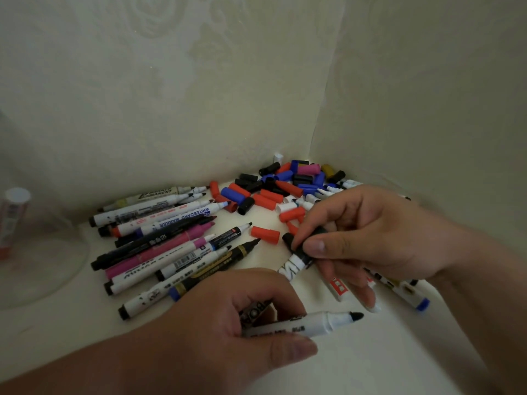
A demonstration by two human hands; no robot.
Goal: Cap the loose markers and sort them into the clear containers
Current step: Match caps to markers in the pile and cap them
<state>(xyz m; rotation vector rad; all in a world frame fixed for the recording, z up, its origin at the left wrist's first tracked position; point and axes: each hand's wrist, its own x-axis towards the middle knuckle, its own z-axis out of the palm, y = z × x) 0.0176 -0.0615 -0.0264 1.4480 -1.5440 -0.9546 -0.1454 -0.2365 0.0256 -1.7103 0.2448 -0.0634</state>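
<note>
We noted our left hand (242, 315) gripping an uncapped black marker (313, 323) and our right hand (359, 232) pinching a capped marker (298, 256) over the counter (370, 357), where the bare tip could smear ink if dragged.

bare left hand (236, 315), right hand (370, 232)

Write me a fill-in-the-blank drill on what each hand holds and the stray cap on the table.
1. The left hand grips an uncapped marker whose tip is ____.
2. The right hand pinches a second marker by its black ____.
3. The lone cap lying between the marker pile and the right hand is ____.

Missing words: black; cap; red.
</note>
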